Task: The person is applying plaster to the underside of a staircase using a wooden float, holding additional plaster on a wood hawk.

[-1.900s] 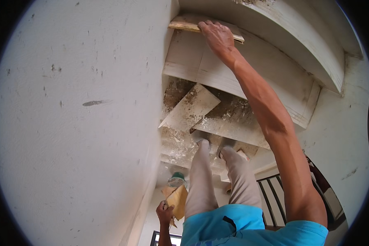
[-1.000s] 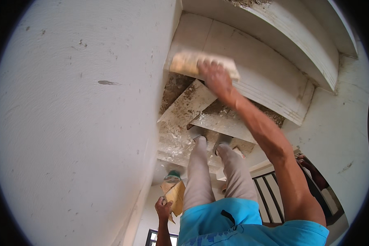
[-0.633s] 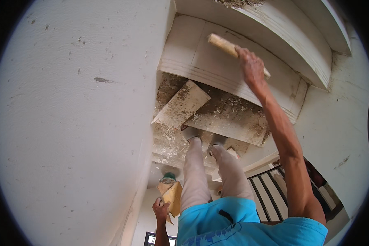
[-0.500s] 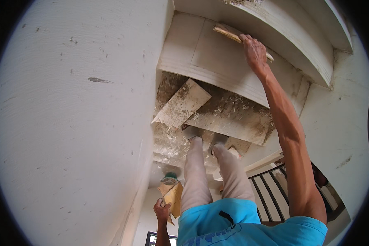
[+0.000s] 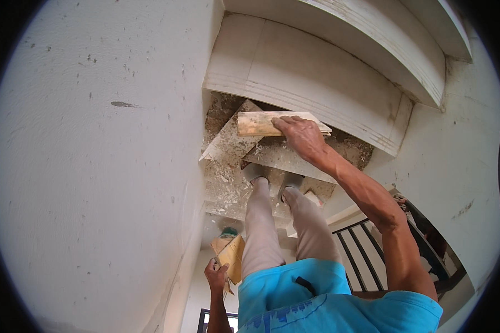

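My right hand (image 5: pixel 300 136) grips a short pale board (image 5: pixel 256 123) with a yellowish face, just below the front edge of a white curved tiled step (image 5: pixel 294 69). Under it lie a loose whitish slab (image 5: pixel 219 144) and a dirty lower step strewn with flakes and debris (image 5: pixel 347 150). My left hand (image 5: pixel 216 273) is down by my left leg, gripping a bundle of torn yellow-tan card or board pieces (image 5: pixel 230 261); exactly what material it is I cannot tell.
A speckled white wall (image 5: pixel 94 166) rises on the left, another (image 5: pixel 450 166) on the right. Higher curved steps (image 5: pixel 400 50) are at the top. A green bucket (image 5: pixel 229 232) sits lower down behind the pieces. A dark metal railing (image 5: pixel 361 252) runs beside my right leg. My feet stand on the littered stair.
My right hand carried the board off the tiled step, back up near the riser, and has now lowered it leftward over the littered step. My left hand has stayed low with its bundle.
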`<state>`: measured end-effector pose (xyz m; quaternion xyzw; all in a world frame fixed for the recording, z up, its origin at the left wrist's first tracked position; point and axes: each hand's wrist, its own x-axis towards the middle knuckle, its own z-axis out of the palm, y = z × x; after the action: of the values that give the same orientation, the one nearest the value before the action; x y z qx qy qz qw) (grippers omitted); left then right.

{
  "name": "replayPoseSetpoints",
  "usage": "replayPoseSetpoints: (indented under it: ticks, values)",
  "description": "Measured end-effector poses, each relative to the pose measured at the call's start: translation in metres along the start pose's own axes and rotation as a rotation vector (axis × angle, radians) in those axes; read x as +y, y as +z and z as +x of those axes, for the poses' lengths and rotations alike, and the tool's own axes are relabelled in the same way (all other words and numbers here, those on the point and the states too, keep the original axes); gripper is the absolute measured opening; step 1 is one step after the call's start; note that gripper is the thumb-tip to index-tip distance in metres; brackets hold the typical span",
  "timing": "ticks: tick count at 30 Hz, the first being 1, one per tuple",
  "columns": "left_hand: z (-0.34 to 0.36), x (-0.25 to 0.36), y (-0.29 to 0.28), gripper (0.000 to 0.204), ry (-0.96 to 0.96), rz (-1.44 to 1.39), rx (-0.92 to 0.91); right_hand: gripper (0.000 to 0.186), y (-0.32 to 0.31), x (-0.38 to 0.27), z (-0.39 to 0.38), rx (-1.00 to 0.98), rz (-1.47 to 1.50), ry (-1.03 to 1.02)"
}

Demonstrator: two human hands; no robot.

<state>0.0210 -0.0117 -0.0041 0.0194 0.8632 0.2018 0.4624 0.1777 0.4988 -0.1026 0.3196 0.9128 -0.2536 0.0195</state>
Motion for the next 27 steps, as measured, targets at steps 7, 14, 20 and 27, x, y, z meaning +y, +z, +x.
replayPoseSetpoints:
  ticks: [7, 14, 20, 27]
  values:
    - [-0.006, -0.015, -0.003, 0.026, 0.071, 0.128, -0.006, 0.026, -0.036, 0.062, 0.033, 0.360, -0.177, 0.206]
    - [-0.008, 0.019, 0.005, 0.025, 0.041, 0.114, -0.027, 0.022, 0.023, 0.045, -0.040, 0.211, -0.145, -0.019]
    - [-0.003, -0.006, -0.010, 0.026, 0.058, 0.191, -0.025, 0.054, -0.017, 0.052, -0.128, 0.290, 0.043, 0.297]
    - [-0.008, 0.021, -0.003, 0.025, 0.082, 0.216, -0.081, 0.042, -0.064, 0.193, -0.210, 0.567, -0.003, 1.100]
